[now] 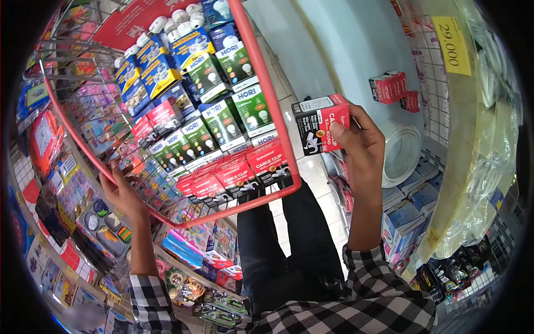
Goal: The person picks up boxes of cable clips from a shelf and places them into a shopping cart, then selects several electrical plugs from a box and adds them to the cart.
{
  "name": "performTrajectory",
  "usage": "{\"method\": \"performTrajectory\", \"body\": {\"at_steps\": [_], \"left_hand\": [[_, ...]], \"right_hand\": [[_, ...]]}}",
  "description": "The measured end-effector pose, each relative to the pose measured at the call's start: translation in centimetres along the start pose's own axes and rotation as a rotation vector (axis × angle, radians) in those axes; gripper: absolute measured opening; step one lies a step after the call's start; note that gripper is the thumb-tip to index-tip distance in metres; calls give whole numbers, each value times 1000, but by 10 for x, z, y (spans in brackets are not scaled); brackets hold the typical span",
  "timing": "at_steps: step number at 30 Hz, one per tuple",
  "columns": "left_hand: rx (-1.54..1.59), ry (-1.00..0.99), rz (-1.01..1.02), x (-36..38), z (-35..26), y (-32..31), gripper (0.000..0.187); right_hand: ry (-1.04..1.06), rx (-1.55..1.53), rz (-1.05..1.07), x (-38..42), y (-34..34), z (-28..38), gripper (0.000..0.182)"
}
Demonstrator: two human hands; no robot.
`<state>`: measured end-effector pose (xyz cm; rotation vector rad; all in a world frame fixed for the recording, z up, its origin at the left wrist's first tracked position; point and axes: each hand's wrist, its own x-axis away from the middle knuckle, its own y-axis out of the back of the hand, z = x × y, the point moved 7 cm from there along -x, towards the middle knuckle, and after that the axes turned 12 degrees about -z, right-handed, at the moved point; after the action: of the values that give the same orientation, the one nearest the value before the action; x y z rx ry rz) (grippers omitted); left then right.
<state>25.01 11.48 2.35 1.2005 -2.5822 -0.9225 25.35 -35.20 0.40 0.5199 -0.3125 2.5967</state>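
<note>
My right hand [359, 147] is closed on a red and black cable clip box [321, 125], held up just right of the shopping cart's red rim [294, 167]. My left hand [123, 192] wraps its fingers on the cart's rim at the left side. Inside the cart, several red cable clip boxes [231, 172] lie along the near end. Beyond them stand green and white HORI bulb boxes [222, 122]. Blue and yellow boxes [158, 69] and white lamp fittings [178, 23] fill the far part.
On the grey-white shelf to the right sit more red boxes [388, 88] and a coil of white cable [401, 156]. A yellow price tag [451, 45] hangs above. Blue and white boxes [403, 217] are stacked lower down. Packaged toys [105, 225] line the left side.
</note>
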Motion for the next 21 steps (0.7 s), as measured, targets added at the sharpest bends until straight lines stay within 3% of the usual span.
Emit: {"method": "performTrajectory", "body": {"at_steps": [5,7,8,10,13,21], "left_hand": [[-13,-21,38,-3,2,0,29],[-12,-19,36,-6,8,2,29],[-13,-17,32,-7,12,3,29],[-13,-15,28,-7,12,3,30],[-6,-41,40,-4,5,1,30],[-17,-25,46,-3,3,0,30]], "right_hand": [[69,200,-176,-28,66,-21,35],[381,632,-365,-48,111,-29,37],[382,633,-363,-55,119,-31,37],[507,985,-497,-65,134,-25,37],[646,1259,-522,-81,141,-29,40],[621,1430,-591,-96,139,-39,38]]}}
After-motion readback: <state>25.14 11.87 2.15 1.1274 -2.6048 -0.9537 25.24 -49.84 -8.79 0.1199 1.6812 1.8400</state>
